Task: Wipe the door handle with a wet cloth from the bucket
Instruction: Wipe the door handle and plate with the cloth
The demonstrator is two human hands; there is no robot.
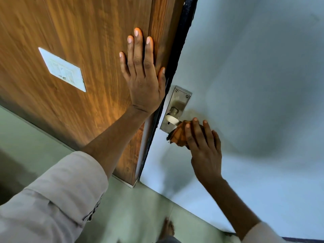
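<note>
The metal door handle (172, 118) sits on a steel plate (177, 102) at the left edge of a pale blue door (254, 85). My right hand (203, 146) is shut on an orange cloth (178, 135) and presses it against the handle's lever, which the cloth and fingers hide. My left hand (143, 74) lies flat and open against a brown wooden panel (78, 50), just left of the dark door edge. No bucket is in view.
A white paper notice (62, 69) is stuck on the wooden panel. A dark grimy patch (263, 146) marks the blue door right of the handle. Pale green floor (140, 207) lies below, with my bare foot (168, 228) on it.
</note>
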